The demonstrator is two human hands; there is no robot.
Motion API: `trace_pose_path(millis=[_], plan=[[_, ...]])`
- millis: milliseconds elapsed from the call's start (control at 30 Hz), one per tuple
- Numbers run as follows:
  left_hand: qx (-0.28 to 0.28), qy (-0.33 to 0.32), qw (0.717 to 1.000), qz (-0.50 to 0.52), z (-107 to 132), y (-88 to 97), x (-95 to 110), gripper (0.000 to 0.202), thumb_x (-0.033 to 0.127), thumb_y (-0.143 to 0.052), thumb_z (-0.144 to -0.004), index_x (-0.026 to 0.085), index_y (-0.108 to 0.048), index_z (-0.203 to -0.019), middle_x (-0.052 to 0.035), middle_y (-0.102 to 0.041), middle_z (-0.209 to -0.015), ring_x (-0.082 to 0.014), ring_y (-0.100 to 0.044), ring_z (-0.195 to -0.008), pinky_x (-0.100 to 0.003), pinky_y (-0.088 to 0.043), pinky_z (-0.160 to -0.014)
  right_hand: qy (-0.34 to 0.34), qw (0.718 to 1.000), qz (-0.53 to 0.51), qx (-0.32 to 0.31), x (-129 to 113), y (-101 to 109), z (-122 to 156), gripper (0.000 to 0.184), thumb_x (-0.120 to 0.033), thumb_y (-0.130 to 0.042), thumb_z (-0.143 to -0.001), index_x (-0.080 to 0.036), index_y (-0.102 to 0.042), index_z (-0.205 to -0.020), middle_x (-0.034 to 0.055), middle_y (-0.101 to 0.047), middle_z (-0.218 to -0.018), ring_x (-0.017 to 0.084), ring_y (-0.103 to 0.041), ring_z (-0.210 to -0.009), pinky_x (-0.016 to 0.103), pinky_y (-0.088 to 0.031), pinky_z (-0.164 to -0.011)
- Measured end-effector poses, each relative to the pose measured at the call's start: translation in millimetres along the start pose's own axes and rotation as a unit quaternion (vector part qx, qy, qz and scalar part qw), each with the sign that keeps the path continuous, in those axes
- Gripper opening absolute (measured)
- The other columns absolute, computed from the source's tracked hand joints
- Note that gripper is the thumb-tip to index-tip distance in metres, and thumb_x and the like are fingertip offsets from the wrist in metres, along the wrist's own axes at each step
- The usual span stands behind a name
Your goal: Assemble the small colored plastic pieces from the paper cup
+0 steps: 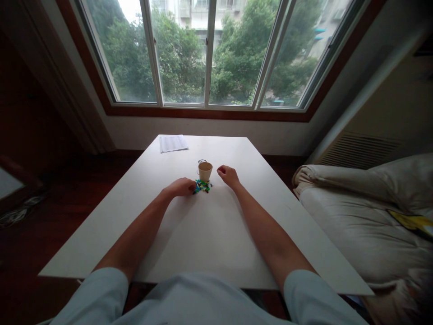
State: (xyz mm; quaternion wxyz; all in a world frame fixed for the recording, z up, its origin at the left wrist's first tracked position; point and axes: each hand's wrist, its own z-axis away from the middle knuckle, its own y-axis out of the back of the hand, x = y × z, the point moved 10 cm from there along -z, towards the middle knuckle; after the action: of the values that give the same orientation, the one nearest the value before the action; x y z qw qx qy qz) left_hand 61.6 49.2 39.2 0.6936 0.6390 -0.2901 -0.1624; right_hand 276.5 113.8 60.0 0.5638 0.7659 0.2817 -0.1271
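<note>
A tan cup (205, 172) stands upright on the white table, its mouth facing up. Just in front of it lies a small heap of tiny colourful pieces (203, 186), green, blue, white, yellow and dark; their kind is too small to make out. At the heap's left edge, my left hand (184, 186) has its fingers curled down onto the pieces. My right hand (228, 174) is to the right of the cup, apart from it, with fingers curled together. Whether anything is pinched in either hand is hidden.
A thin dark loop, perhaps a cord (202, 161), shows behind the cup. Sheets of paper (173, 143) lie at the far left of the white table (216, 243). A padded sofa (341, 216) stands to the right, and a window (209, 54) is ahead.
</note>
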Motion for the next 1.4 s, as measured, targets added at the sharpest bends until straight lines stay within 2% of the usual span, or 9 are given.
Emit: trace_pose_path(millis=[233,433,567,800,967,1100,1400], plan=[[-0.011,-0.004,1.000,-0.010,1.2,1.2,4.7,0.015,0.025,-0.057,-0.080,0.025,-0.072,-0.082,-0.0023,-0.074,-0.085,-0.0191,-0.062,-0.073,-0.029,-0.038,-0.066,0.019,0.993,0.028,-0.111,8.6,-35.9,7.8,0.018,-0.023,-0.061,-0.090,-0.022,-0.077,-0.099,0.0021,-0.077,-0.094,0.016,-0.066,-0.085,0.023,-0.048,-0.078],[-0.026,-0.009,1.000,0.013,2.0,0.4,6.8,0.014,0.036,-0.064,-0.080,0.025,-0.070,-0.086,-0.0009,-0.073,-0.086,-0.0184,-0.062,-0.073,-0.028,-0.037,-0.064,0.071,0.984,0.003,-0.164,-3.6,-45.4,15.5,0.017,-0.024,-0.064,-0.088,-0.022,-0.077,-0.097,-0.0005,-0.073,-0.089,0.014,-0.063,-0.081,0.021,-0.045,-0.072],[-0.021,-0.018,0.999,0.015,2.0,0.6,7.8,0.014,0.036,-0.065,-0.079,0.025,-0.069,-0.086,-0.0009,-0.073,-0.086,-0.0182,-0.062,-0.074,-0.027,-0.037,-0.065,0.108,0.978,-0.004,-0.177,-15.8,-48.2,20.9,0.015,-0.027,-0.067,-0.087,-0.021,-0.077,-0.097,0.0003,-0.070,-0.092,0.013,-0.061,-0.080,0.021,-0.043,-0.072],[-0.017,-0.023,1.000,-0.001,0.1,-0.4,10.0,0.012,0.031,-0.066,-0.079,0.024,-0.071,-0.086,-0.0023,-0.073,-0.086,-0.0195,-0.064,-0.076,-0.027,-0.039,-0.066,0.127,0.979,0.006,-0.159,-21.0,-52.0,22.6,0.013,-0.029,-0.072,-0.086,-0.021,-0.075,-0.095,0.0001,-0.066,-0.088,0.012,-0.057,-0.076,0.021,-0.041,-0.070],[-0.008,-0.025,1.000,-0.006,-2.0,-1.7,11.2,0.012,0.023,-0.062,-0.079,0.024,-0.072,-0.085,-0.0030,-0.073,-0.086,-0.0204,-0.064,-0.077,-0.028,-0.039,-0.067,0.142,0.980,0.034,-0.132,-19.2,-55.2,20.4,0.010,-0.019,-0.066,-0.088,-0.020,-0.074,-0.093,0.0012,-0.067,-0.087,0.013,-0.058,-0.077,0.021,-0.041,-0.072],[-0.004,-0.030,1.000,-0.005,-2.7,-2.4,13.0,0.016,0.019,-0.058,-0.078,0.024,-0.073,-0.084,-0.0040,-0.073,-0.087,-0.0213,-0.064,-0.078,-0.029,-0.040,-0.069,0.143,0.982,0.061,-0.107,-18.6,-54.5,20.2,0.016,-0.014,-0.061,-0.090,-0.019,-0.074,-0.097,0.0035,-0.069,-0.093,0.014,-0.060,-0.083,0.022,-0.041,-0.076],[0.000,-0.029,1.000,-0.008,-2.0,-2.2,12.8,0.015,0.018,-0.058,-0.077,0.023,-0.071,-0.082,-0.0044,-0.072,-0.085,-0.0205,-0.062,-0.076,-0.029,-0.039,-0.069,0.129,0.983,0.087,-0.101,-17.2,-53.9,19.5,0.021,-0.013,-0.058,-0.094,-0.019,-0.076,-0.103,0.0060,-0.070,-0.105,0.016,-0.063,-0.093,0.022,-0.043,-0.084]])
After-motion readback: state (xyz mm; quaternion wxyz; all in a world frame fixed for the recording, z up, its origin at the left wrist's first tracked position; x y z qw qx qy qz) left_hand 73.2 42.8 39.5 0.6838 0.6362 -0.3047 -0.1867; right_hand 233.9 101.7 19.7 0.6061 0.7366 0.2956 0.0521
